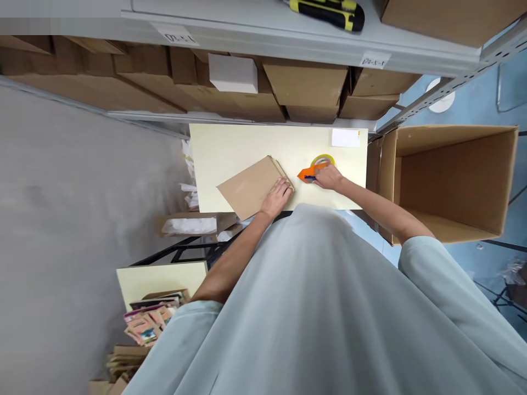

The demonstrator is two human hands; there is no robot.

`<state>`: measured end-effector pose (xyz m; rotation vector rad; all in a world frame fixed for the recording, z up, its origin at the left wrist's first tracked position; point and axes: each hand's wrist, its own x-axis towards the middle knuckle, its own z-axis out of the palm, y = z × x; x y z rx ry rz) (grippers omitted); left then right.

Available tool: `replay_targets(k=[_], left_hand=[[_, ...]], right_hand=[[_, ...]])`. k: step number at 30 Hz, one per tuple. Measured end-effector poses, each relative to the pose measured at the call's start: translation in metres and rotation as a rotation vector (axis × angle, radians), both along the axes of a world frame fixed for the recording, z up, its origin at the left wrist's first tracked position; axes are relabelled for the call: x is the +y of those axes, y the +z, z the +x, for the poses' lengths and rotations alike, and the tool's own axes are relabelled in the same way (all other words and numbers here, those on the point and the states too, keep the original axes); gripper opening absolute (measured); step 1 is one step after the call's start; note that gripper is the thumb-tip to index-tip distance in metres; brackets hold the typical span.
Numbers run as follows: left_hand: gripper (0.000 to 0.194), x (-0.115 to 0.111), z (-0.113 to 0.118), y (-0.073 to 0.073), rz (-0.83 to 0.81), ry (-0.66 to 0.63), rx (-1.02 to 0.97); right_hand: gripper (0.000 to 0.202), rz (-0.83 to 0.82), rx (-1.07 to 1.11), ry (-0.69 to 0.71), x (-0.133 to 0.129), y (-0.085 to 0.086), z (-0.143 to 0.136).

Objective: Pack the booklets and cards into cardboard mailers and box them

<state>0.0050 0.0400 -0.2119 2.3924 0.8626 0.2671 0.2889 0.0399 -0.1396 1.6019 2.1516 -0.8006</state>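
On the pale yellow table (234,141) lies a flat brown cardboard piece (249,186), tilted, with folded flaps along its right edge. My left hand (276,198) rests on its lower right part, fingers stretched over the flap edge. To the right, my right hand (328,176) is closed around an orange tape dispenser (305,174) that has a dark blue part and carries a yellow-rimmed roll of tape (323,159). The dispenser's pointed end faces left, a little apart from the cardboard.
A white label stack (345,137) lies at the table's back right. Shelves with brown boxes (307,85) and a yellow-black tool (329,12) stand behind. A large open carton (453,184) is at the right, booklets (150,323) at the lower left.
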Motion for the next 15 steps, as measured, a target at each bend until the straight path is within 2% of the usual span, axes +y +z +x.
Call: replay_targets(k=[2, 5, 8, 12, 14, 15], left_hand=[[0.029, 0.000, 0.002, 0.002, -0.003, -0.016, -0.018], [0.031, 0.002, -0.002, 0.005, 0.008, -0.084, -0.014], [0.029, 0.009, -0.020, 0.010, 0.013, -0.175, -0.012], [0.027, 0.028, -0.058, 0.026, 0.065, -0.215, -0.028], [0.022, 0.048, -0.070, 0.044, 0.129, -0.220, -0.085], [0.027, 0.061, -0.073, 0.057, 0.179, -0.178, -0.133]], right_hand=[[0.043, -0.041, -0.017, -0.109, 0.004, 0.009, -0.028], [0.041, -0.045, -0.112, -0.245, 0.018, 0.020, -0.062], [0.042, -0.004, -0.195, -0.321, 0.034, 0.039, -0.071], [0.048, 0.104, -0.147, -0.416, 0.044, 0.087, -0.062], [0.052, 0.147, -0.082, -0.550, 0.051, 0.116, -0.063], [0.053, 0.178, -0.061, -0.621, 0.057, 0.131, -0.067]])
